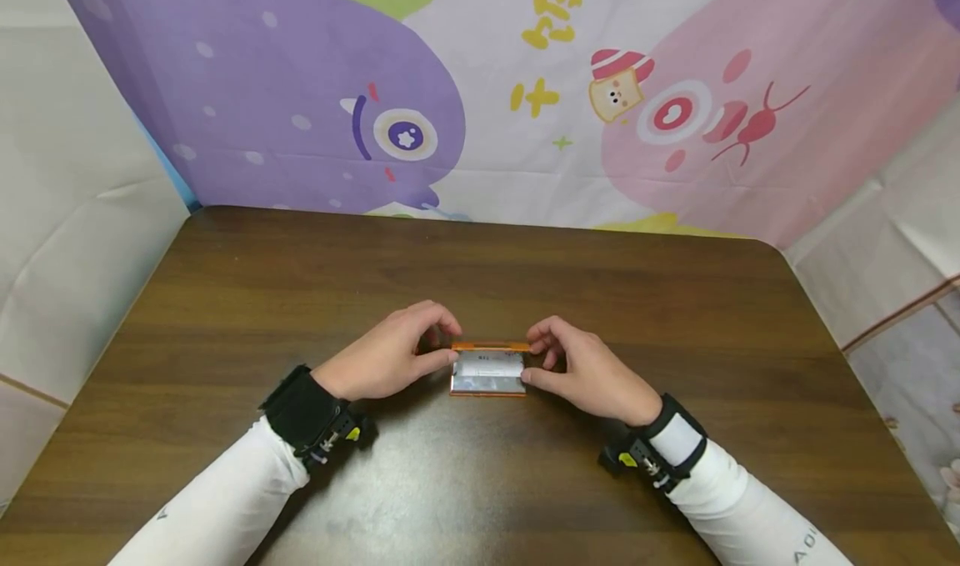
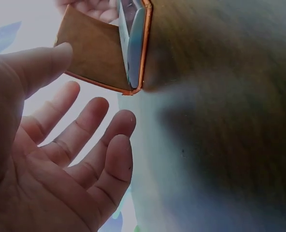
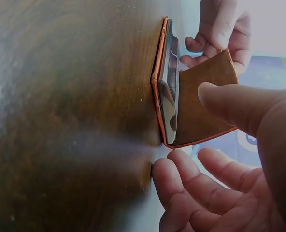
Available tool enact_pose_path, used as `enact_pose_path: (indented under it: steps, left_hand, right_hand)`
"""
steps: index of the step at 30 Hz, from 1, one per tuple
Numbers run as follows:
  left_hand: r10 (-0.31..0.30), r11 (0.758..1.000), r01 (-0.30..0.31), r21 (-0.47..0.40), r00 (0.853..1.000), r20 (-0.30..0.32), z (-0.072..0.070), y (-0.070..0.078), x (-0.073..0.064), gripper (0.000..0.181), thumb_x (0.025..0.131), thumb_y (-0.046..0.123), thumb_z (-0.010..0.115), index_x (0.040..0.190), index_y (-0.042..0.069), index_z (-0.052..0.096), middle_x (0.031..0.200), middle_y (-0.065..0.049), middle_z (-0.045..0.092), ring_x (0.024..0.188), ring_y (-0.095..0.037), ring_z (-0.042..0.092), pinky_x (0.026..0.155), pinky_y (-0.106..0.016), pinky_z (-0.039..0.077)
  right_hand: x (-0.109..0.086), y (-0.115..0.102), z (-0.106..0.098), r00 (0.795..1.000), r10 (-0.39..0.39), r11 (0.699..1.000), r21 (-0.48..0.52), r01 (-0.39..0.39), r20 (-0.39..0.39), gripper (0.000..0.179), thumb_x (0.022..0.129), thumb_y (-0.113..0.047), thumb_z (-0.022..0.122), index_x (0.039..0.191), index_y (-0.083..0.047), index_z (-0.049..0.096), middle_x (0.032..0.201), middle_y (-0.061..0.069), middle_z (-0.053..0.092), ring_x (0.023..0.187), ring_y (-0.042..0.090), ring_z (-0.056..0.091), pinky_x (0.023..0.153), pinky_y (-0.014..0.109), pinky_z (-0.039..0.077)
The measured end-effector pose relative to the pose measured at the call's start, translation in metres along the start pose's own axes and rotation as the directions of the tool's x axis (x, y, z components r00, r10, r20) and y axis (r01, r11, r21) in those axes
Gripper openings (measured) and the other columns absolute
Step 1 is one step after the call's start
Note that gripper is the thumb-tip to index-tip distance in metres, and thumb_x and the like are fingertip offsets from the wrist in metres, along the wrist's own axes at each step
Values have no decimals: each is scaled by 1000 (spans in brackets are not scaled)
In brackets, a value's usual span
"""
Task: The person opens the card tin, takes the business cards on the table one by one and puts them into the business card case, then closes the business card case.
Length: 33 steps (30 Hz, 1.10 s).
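Observation:
A small card case (image 1: 489, 393) with orange edges lies unfolded on the table. Its cover (image 1: 491, 347) stands up at the back, the brown inner side (image 2: 95, 53) facing me. Inside, a silvery metal holder (image 3: 169, 92) bears a pale card-like piece (image 1: 480, 364) with print. My left hand (image 1: 390, 345) is at the case's left end, thumb tip at the cover's edge and the other fingers loosely spread. At the right end is my right hand (image 1: 588, 370), its thumb overlapping the cover in the right wrist view and its fingers bent loosely beyond the edge.
The brown wooden table (image 1: 480, 274) extends around the case. A cartoon-printed cloth (image 1: 517, 157) hangs along its back edge, and pale cloths hang at both sides. Each wrist carries a black strap with a small camera, the left strap (image 1: 303, 412) and the right strap (image 1: 678, 441).

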<state>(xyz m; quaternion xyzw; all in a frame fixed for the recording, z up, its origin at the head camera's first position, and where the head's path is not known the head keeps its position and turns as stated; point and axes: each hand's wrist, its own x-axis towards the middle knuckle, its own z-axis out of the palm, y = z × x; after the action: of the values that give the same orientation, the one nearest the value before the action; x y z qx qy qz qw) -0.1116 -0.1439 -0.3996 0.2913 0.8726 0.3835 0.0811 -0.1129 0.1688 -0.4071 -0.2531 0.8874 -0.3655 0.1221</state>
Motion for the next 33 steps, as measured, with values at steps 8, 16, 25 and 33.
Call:
enact_pose_path:
  steps: [8,16,25,33]
  left_hand:
    - [10,1000,-11,30,1000,29,5,-2,-4,36,98,22,81,129,11,67,120,0,64,106,-21,61,93,-39,53]
    - [6,995,-12,96,998,63,6,-1,-6,44,97,28,81,135,11,65,124,1,62,110,-21,58,97,-40,50]
    - [14,987,-26,156,997,75,9,0,-8,53,95,33,84,139,10,64,131,-1,64,119,-23,55,104,-41,48]
    - [37,981,-50,188,997,72,11,2,-9,53,94,32,85,138,10,65,130,-1,66,116,-21,55,103,-40,48]
  right_hand:
    - [0,-2,0,1000,3,1000,-18,-3,25,53,94,-27,86,137,-9,61,122,1,68,99,19,63,86,40,56]
    - [3,0,2,999,-14,999,-31,15,42,62,91,-31,88,141,-10,59,133,2,65,107,19,61,93,40,55]
    - [5,1,5,998,-38,996,-80,42,57,66,92,-33,87,145,-10,57,139,5,62,115,22,58,100,44,52]
    - [3,3,7,996,-54,994,-95,60,65,65,92,-35,87,145,-11,57,139,4,62,116,22,56,101,45,50]
